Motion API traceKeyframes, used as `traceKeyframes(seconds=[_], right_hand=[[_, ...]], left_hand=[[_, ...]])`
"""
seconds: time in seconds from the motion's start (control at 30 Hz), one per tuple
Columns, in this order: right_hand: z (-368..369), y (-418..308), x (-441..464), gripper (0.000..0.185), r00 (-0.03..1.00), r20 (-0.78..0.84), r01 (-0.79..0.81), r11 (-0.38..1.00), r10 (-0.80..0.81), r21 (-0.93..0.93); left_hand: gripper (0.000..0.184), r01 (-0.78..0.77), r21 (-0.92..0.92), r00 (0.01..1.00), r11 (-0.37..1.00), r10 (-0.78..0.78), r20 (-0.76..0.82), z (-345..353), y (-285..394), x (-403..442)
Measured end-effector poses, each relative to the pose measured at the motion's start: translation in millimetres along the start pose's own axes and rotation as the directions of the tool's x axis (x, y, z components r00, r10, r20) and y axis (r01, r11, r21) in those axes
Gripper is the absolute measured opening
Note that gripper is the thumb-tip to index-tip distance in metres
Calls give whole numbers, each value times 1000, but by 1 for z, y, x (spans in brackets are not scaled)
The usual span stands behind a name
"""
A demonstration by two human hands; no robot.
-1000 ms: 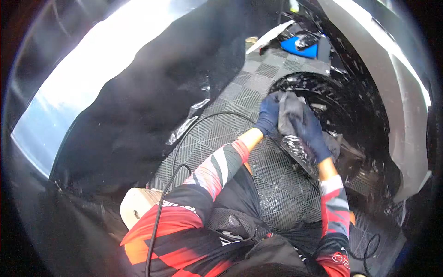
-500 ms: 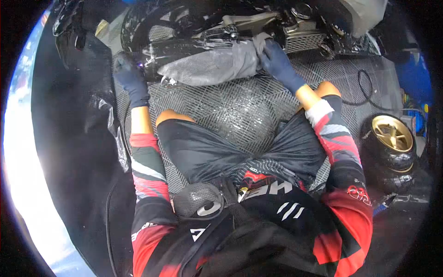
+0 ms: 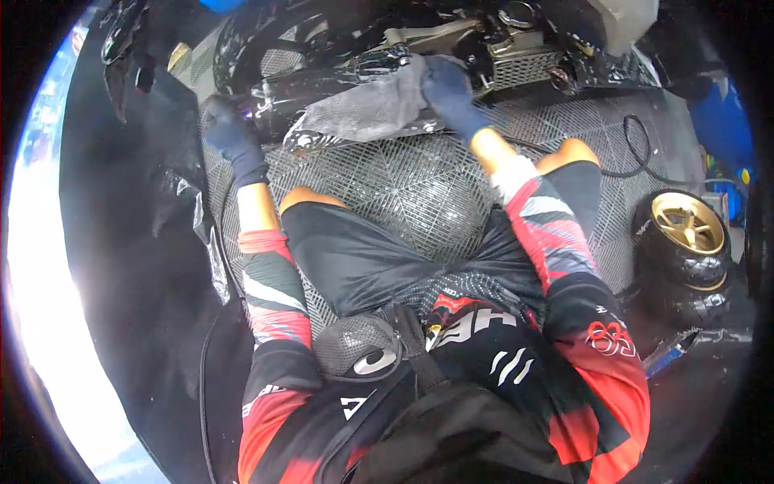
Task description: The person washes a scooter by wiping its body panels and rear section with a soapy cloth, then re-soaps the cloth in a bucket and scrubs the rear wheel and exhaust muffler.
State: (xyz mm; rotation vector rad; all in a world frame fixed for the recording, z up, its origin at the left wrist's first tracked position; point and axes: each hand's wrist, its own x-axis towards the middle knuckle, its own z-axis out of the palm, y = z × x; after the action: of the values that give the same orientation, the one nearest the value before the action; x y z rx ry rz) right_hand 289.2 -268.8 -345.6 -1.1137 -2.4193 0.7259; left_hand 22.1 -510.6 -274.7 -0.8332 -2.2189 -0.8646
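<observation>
A grey cloth (image 3: 355, 111) is draped over a glossy black exhaust muffler (image 3: 286, 95) low on a motorcycle. My right hand (image 3: 447, 90), in a dark blue glove, presses on the cloth's right end with its fingers closed on the fabric. The cloth's left end hangs over the muffler's lower side. My left hand (image 3: 235, 143), gloved the same way, is at the muffler's left end with curled fingers. What those fingers grip, if anything, is hidden.
A ridged grey floor mat (image 3: 379, 194) lies between my knees. A gold-rimmed wheel (image 3: 687, 230) with a black tyre is at the right, near a black cable (image 3: 637, 153). Metal engine parts (image 3: 520, 66) are beyond my right hand; a black panel (image 3: 129, 218) is on the left.
My right hand has moved left along the muffler, pushing the cloth, which now lies flatter and slightly further left. My left hand has stayed near the muffler's end.
</observation>
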Motion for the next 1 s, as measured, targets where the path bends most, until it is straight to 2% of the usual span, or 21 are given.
traceKeyframes(seconds=[0.07, 0.13, 0.17, 0.2, 0.23, 0.27, 0.33, 0.4, 0.43, 0.47, 0.5, 0.53, 0.6, 0.63, 0.67, 0.7, 0.8, 0.83, 0.87, 0.93, 1.0], right_hand=[[9, -3, -16, 46, 997, -8, -76, 997, 76, -11], [18, 4, -45, 40, 873, -421, 216, 969, -247, -119], [25, 14, -50, 40, 785, -524, 299, 943, -330, -146], [48, 44, -39, 40, 793, -518, 287, 947, -321, -148], [73, 78, -26, 39, 928, -365, 150, 972, -75, 181], [66, 82, -22, 39, 982, -142, -44, 887, 123, 460], [49, 65, -32, 36, 968, 2, -103, 390, 250, 915], [63, 56, -17, 37, 895, 118, -168, 81, 430, 982], [55, 34, -13, 38, 838, 130, -83, -110, 530, 990], [60, 30, -17, 38, 836, 130, -83, -112, 532, 990], [62, 28, -18, 38, 872, -56, 31, 59, 486, 998], [62, 36, -19, 38, 869, -1, -52, 92, 494, 994], [61, 53, -20, 40, 855, 110, -217, 156, 507, 964], [52, 55, -17, 41, 870, 169, -82, -202, 464, 976], [45, 58, -11, 44, 895, 202, 48, -537, 397, 842], [91, 116, 16, 54, 905, 192, 21, -489, 381, 872], [90, 105, 11, 54, 930, 20, 201, -552, 368, 809], [113, 111, -2, 59, 996, -68, 92, -693, 62, 715], [117, 105, -17, 59, 998, -43, 68, -691, 54, 720], [124, 87, -37, 68, 970, -195, 199, -14, 145, 980], [116, 67, -56, 72, 943, -295, 227, 352, 156, 908]], left_hand=[[18, -103, -136, 990, 985, 88, -110, 2, -2, 0], [32, -150, -205, 981, 967, 119, -156, -1, 3, 1], [17, -154, -127, 987, 980, 147, -62, -3, -6, 4], [17, -161, -48, 986, 986, 163, 39, -3, -11, 3], [17, -68, -146, 997, 987, 71, 18, -5, -1, 2], [18, 20, -248, 1000, 969, -21, -3, -6, 7, 1], [20, 40, -205, 999, 978, -34, 31, -12, 13, 2], [20, -88, -83, 996, 993, 89, 5, -3, -1, 4], [19, -143, -8, 989, 990, 143, -31, -11, 9, 0], [18, -193, 70, 978, 979, 198, -62, -15, 14, -3], [17, -109, -52, 994, 993, 108, -27, -13, 7, -1], [16, -16, -168, 1000, 986, 17, 8, -13, 6, 0], [18, -309, 171, 948, 936, 318, -28, -16, 1, 0], [21, 4, -17, 998, 1000, -3, 57, -24, 22, 0], [21, -2, -23, 999, 1000, 4, 50, -24, 28, 0], [23, 72, -195, 997, 978, -69, 19, -23, 30, 0], [26, -4, -202, 1000, 979, 6, 6, -9, 5, 4], [27, -213, -84, 971, 973, 202, -124, -15, 16, 1], [28, -221, 28, 973, 975, 222, -58, -18, 13, 1], [29, -226, 139, 974, 964, 227, 6, -20, 1, 1], [29, -128, -41, 992, 991, 129, 10, -11, -9, 0]])
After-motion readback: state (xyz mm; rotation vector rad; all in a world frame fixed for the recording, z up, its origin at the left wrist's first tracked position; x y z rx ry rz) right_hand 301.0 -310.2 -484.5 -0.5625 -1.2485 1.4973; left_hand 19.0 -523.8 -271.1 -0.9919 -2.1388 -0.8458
